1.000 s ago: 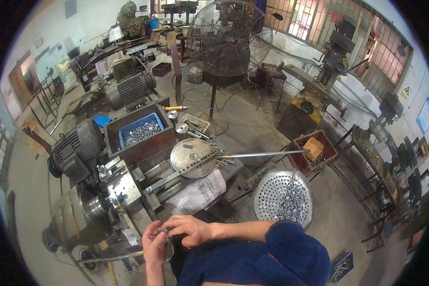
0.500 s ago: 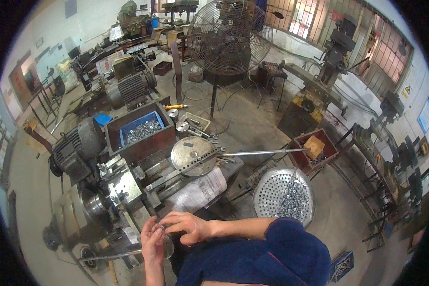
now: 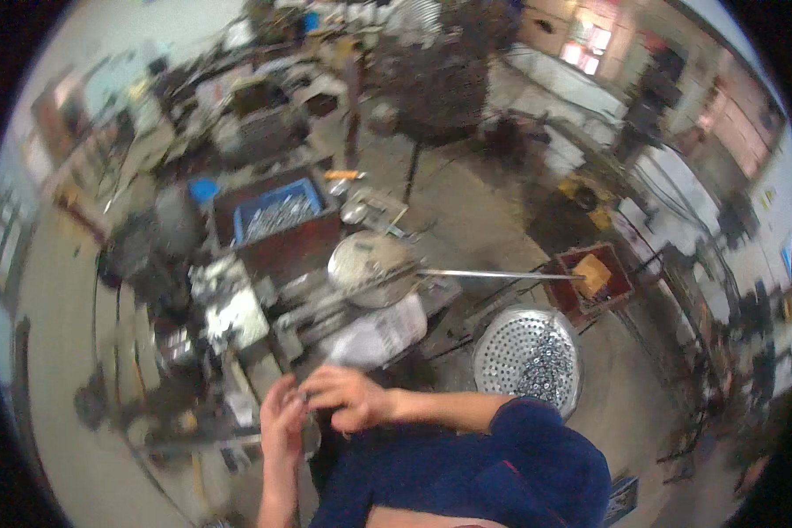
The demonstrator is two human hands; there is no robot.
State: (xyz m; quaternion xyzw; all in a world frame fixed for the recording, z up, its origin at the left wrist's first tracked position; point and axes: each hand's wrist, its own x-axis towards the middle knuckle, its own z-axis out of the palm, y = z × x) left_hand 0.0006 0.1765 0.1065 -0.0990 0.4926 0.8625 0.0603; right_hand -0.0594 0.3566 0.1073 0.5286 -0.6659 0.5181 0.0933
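Note:
Both hands meet low in the middle of the head view, in front of the lathe-like machine. My left hand is raised with its fingers bent. My right hand reaches over from the right, its fingertips close against the left hand's. Between the fingertips is a small metal piece; blur hides its exact shape. To the right of my right forearm stands a perforated round metal pan holding a heap of small metal nuts.
Left of my hands is the machine's metal block. Beyond lie a round metal disc, a long rod and a wooden box around a blue bin of small parts. A red box stands right.
The view has shifted and is blurred, so the surroundings sit a little farther right. My hands remain together at the small metal piece, slightly higher in the picture.

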